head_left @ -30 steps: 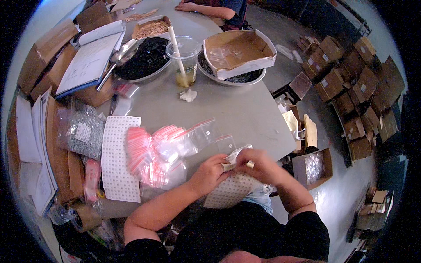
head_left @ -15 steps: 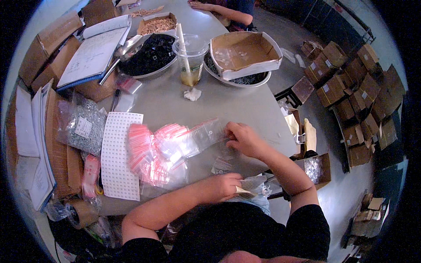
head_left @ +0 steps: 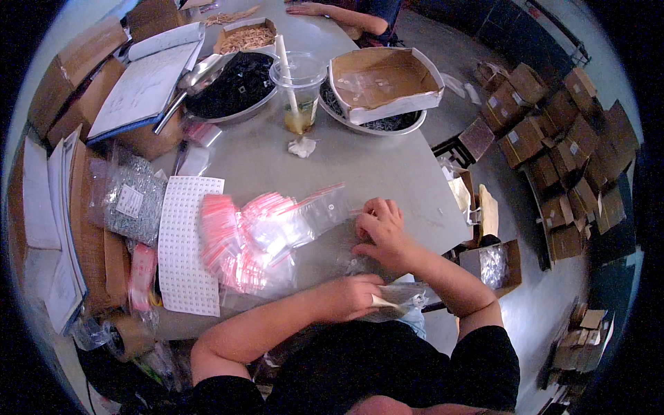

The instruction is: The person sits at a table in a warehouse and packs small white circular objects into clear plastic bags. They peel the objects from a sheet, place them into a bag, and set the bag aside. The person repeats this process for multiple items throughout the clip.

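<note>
my left hand (head_left: pixel 354 296) pinching a pale sheet (head_left: pixel 384 303), its edge jutting out rightward; my right hand (head_left: pixel 382 232) curled, can't tell if holding anything, just right of fanned clear bags (head_left: pixel 268 225)

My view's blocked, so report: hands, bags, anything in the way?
Left hand gripping pale sheet. Right hand beside red-striped plastic bags, contact unclear. Bags fanned out on table. Cup farther back, apart from both hands.
</note>
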